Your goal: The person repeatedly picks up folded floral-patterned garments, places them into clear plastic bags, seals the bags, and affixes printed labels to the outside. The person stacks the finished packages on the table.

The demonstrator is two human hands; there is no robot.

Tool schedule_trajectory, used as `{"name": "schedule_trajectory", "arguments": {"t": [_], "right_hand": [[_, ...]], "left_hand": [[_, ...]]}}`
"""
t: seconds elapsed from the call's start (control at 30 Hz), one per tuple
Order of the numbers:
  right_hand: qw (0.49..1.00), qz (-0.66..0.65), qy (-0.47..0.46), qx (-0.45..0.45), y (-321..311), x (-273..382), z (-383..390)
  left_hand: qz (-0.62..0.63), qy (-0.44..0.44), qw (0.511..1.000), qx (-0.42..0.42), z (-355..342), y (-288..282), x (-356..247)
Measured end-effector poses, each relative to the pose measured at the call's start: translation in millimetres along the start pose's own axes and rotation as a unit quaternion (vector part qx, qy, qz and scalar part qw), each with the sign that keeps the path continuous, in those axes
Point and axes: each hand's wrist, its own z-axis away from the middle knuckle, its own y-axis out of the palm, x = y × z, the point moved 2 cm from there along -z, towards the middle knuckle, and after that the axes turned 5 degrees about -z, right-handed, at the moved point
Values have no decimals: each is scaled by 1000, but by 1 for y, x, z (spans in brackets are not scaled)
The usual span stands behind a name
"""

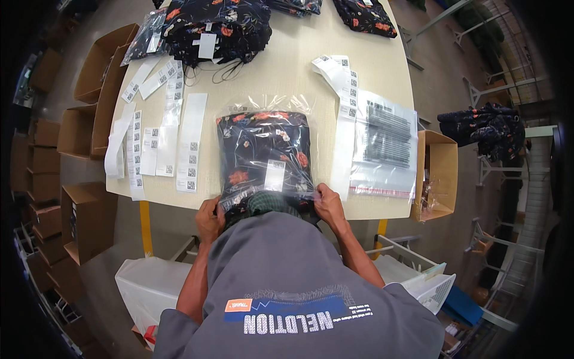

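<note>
A folded dark floral garment (256, 146) lies inside a clear plastic bag (272, 106) at the table's near edge. A white label with a printed code (275, 175) shows on its front. My left hand (210, 219) is closed on the bag's near left corner. At the near right corner, my right hand (328, 204) pinches the bag's edge. The near end of the garment is partly hidden by my body.
On the pale table (263, 84) lie strips of code labels (192, 143) to the left and a stack of clear bags (385, 143) to the right. Floral garments (221, 27) are piled at the far side. Cardboard boxes (439, 173) flank the table.
</note>
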Motion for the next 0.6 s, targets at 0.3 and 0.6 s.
{"name": "schedule_trajectory", "arguments": {"t": [0.3, 0.6], "right_hand": [[946, -306, 74, 77, 15, 13, -12], [920, -367, 80, 109, -68, 82, -47]], "left_hand": [[126, -136, 983, 7, -31, 32, 0], [447, -253, 854, 80, -123, -33, -98]]}}
